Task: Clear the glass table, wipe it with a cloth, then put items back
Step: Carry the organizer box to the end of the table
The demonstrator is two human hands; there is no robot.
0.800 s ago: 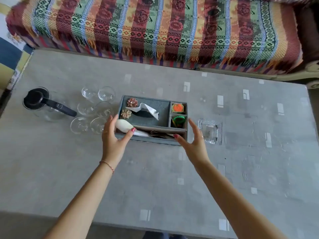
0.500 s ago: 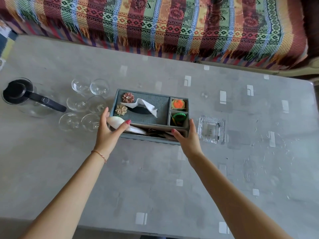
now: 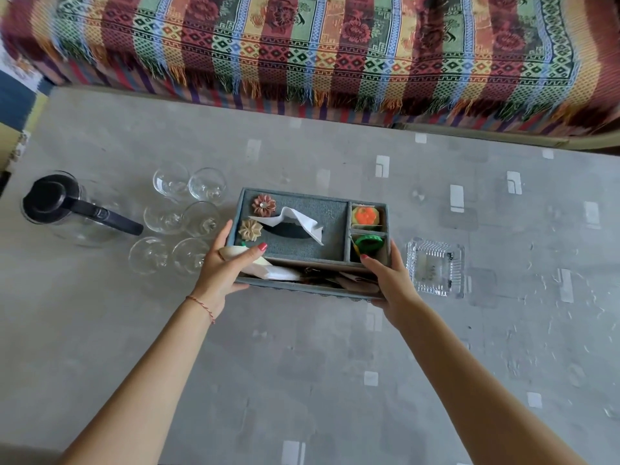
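A sofa under a striped, fringed woven throw (image 3: 335,52) stands behind the table.

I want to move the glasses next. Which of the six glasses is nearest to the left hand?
The nearer-row glass beside the left hand, almost touching its fingers; the other five stand farther left or farther back.

Six clear drinking glasses (image 3: 181,218) crowd the grey fabric organiser box's (image 3: 302,250) left end; a ribbed glass ashtray (image 3: 435,267) stands just beside its right. The near grey surface (image 3: 302,364) lies open.
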